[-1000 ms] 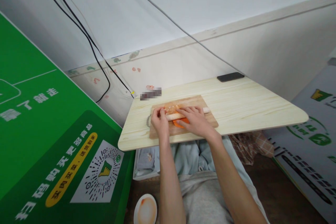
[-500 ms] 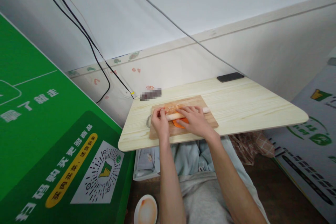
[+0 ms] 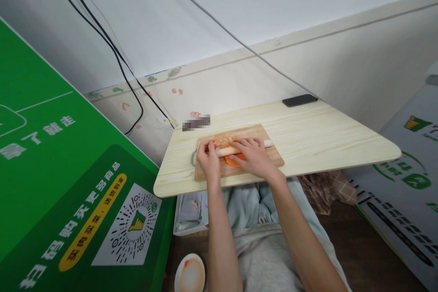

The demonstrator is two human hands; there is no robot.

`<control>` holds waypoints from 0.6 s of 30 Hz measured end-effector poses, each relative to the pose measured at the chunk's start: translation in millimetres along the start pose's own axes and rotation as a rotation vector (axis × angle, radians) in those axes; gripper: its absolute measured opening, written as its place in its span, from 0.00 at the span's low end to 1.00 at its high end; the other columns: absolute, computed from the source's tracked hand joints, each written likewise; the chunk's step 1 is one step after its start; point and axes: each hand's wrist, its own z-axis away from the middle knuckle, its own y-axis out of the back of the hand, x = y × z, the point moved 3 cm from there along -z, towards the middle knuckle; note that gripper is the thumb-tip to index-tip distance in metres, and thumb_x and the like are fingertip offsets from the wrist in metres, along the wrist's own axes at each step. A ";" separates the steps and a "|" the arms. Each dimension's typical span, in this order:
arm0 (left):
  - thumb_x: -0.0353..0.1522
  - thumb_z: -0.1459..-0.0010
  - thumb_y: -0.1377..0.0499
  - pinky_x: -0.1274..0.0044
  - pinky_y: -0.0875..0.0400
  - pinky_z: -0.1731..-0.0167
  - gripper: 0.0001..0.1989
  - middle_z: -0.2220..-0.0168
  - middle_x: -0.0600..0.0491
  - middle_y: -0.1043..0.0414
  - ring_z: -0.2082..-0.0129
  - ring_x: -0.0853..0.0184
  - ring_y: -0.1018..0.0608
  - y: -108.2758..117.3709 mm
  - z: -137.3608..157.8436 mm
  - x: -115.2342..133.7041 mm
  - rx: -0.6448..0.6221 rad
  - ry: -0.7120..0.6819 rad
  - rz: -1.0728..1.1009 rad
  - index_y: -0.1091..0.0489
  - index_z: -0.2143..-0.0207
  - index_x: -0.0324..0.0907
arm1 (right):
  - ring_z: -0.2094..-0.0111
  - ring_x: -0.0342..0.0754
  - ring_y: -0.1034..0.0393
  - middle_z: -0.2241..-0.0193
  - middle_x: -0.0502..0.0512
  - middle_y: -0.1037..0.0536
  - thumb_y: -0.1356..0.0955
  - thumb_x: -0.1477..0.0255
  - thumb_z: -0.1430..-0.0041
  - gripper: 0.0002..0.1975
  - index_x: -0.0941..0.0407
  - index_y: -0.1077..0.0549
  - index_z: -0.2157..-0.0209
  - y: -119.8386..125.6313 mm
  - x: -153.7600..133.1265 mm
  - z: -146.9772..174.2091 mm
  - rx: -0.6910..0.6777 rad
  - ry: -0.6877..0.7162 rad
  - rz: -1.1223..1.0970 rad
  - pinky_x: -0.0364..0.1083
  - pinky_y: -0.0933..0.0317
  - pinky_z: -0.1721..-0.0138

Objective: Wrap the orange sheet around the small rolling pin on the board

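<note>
A wooden chopping board (image 3: 201, 173) lies on the pale table in front of me. Across it runs a light wooden rolling pin (image 3: 226, 151), partly under my hands. On its near side shows a smooth, flat orange piece (image 3: 233, 161). Beyond the pin lies an orange patch with a pale, grainy surface (image 3: 224, 140); what it is made of I cannot tell. My left hand (image 3: 208, 157) is closed, thumb and fingers pinched at the pin's left end. My right hand (image 3: 255, 156) rests with stretched fingers over the pin, its thumb above the flat orange piece.
A black phone (image 3: 300, 100) lies at the table's (image 3: 328, 137) back right. A blurred-out dark object (image 3: 196, 122) is at the back left. A green printed panel (image 3: 130, 164) stands close on the left. Below are a stained white dish (image 3: 190, 273) and a white bin (image 3: 191, 212).
</note>
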 end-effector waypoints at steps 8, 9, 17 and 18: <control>0.39 0.36 0.40 0.71 0.22 0.57 0.10 0.67 0.53 0.20 0.65 0.62 0.18 0.2 0.7 1.2 -0.005 0.008 -0.002 0.22 0.64 0.44 | 0.33 0.62 0.31 0.32 0.61 0.21 0.34 0.59 0.21 0.24 0.50 0.24 0.31 0.8 3.3 0.9 0.008 0.026 -0.018 0.63 0.50 0.29; 0.39 0.36 0.40 0.71 0.23 0.56 0.10 0.67 0.53 0.20 0.65 0.62 0.18 0.1 1.0 1.4 -0.007 0.006 -0.008 0.22 0.64 0.44 | 0.33 0.62 0.32 0.32 0.61 0.22 0.34 0.59 0.22 0.24 0.50 0.24 0.32 -0.5 3.4 -0.7 0.022 0.017 -0.011 0.64 0.51 0.29; 0.38 0.37 0.40 0.71 0.23 0.58 0.10 0.67 0.52 0.20 0.66 0.62 0.18 0.2 -0.2 1.3 0.001 0.019 -0.008 0.22 0.64 0.44 | 0.32 0.63 0.32 0.32 0.62 0.22 0.34 0.59 0.22 0.25 0.51 0.24 0.30 1.1 0.8 0.3 0.008 0.014 -0.007 0.64 0.51 0.28; 0.38 0.37 0.40 0.71 0.23 0.58 0.10 0.67 0.52 0.20 0.66 0.62 0.18 0.2 -0.5 0.9 0.001 0.019 -0.001 0.22 0.64 0.44 | 0.32 0.62 0.32 0.32 0.62 0.22 0.34 0.59 0.22 0.25 0.51 0.25 0.30 2.6 0.9 2.1 -0.005 0.021 -0.013 0.64 0.51 0.28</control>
